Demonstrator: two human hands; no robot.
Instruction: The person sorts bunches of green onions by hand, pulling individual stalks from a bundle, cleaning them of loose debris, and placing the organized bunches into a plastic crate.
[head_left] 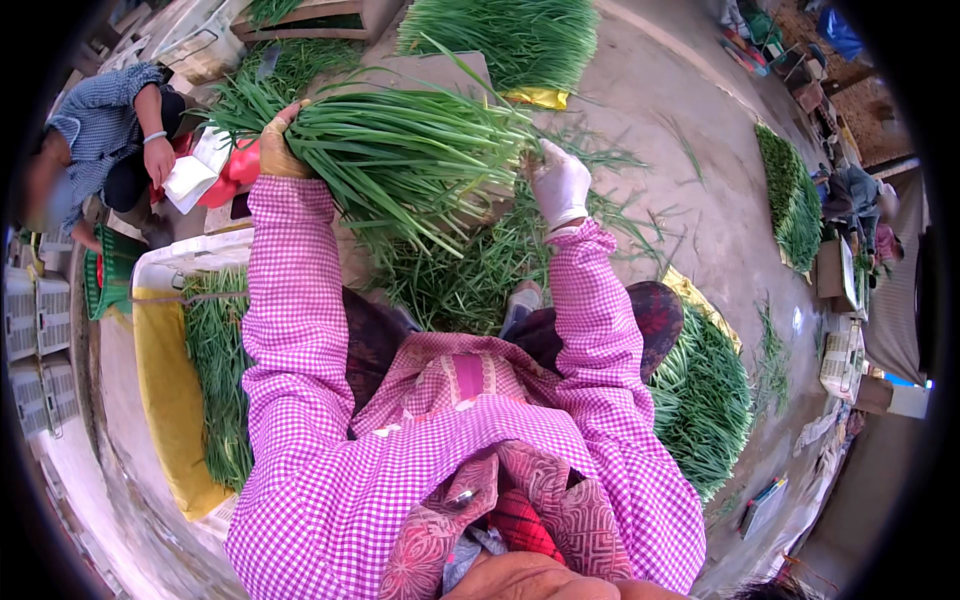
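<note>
A big loose bunch of garlic chives [410, 150], long green leaves with pale stem ends, is stretched out in front of me at about knee height. My left hand [284, 145], in a yellowish glove, is closed round its leafy left part. At the pale stem ends on the right, my right hand [560, 185] in a white glove has its fingers curled in against the stems; the fingertips are partly hidden. Below the bunch, loose green leaves [460, 275] lie in a heap on the floor between my feet.
A white crate lined with yellow cloth [165, 380] holds more chives at my left. Piles of chives lie ahead [500, 40], at right [705, 410] and far right [787, 195]. A person [105, 130] with a white paper sits at left, near a green basket [115, 270].
</note>
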